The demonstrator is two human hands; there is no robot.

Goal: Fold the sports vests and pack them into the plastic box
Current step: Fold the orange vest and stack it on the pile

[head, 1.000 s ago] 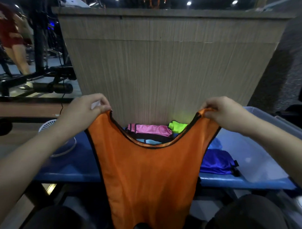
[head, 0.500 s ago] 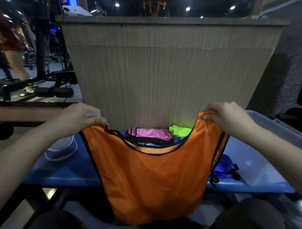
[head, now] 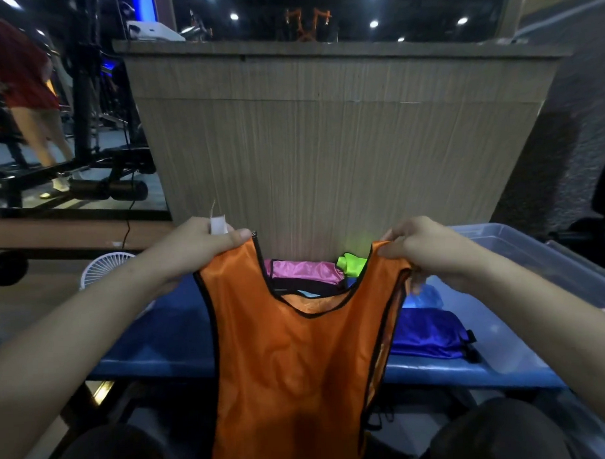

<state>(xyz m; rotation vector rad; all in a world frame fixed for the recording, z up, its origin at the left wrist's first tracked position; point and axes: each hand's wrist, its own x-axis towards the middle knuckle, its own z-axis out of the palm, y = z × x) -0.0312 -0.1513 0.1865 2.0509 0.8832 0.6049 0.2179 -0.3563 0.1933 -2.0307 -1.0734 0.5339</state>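
The orange vest (head: 292, 360) hangs over the near edge of the blue bench (head: 168, 340), held up by its shoulder straps. The left hand (head: 195, 246) pinches one strap, the right hand (head: 428, 249) the other. Beyond, a folded blue vest (head: 428, 334) lies beside the clear plastic box (head: 521, 256) at the bench's right end; pink (head: 302, 270) and green vests (head: 350, 263) lie along the far edge.

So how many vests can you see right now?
4: orange vest held up by both hands, pink vest and green vest behind it, blue vest at right. More may be hidden.
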